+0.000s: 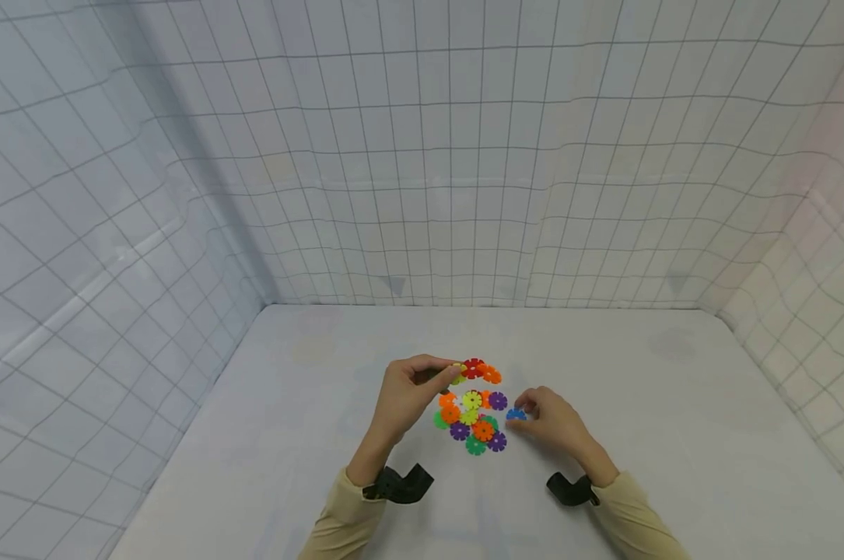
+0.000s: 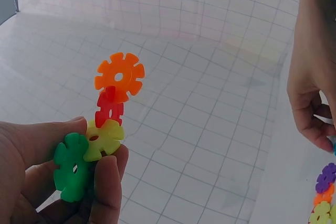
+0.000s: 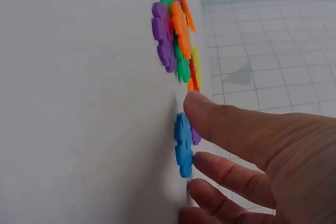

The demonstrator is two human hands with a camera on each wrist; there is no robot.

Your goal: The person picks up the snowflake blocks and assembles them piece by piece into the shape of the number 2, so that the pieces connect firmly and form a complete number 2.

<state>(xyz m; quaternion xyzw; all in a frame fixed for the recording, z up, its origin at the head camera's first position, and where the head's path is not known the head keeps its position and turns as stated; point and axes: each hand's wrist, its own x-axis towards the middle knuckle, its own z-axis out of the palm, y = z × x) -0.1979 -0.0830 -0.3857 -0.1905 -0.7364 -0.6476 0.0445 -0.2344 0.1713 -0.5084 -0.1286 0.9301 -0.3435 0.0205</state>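
My left hand [image 1: 404, 393] is raised and pinches a short chain of flower-shaped plastic discs. In the left wrist view the chain runs from a green disc [image 2: 71, 167] through a yellow disc [image 2: 104, 140] and a red disc [image 2: 109, 109] to an orange disc [image 2: 119, 74] at its tip. My right hand [image 1: 553, 420] is low over the white table, thumb and fingers spread around a blue disc [image 3: 183, 148]. That disc lies on the tabletop, close to the fingertips; a firm grip on it does not show.
Between the hands lies a loose pile of discs, with a purple disc [image 1: 496, 441], a dark green disc [image 1: 475, 445] and several orange and yellow ones, partly overlapping. The white table [image 1: 309, 435] meets grid-patterned curtains [image 1: 422, 194] at the back and sides.
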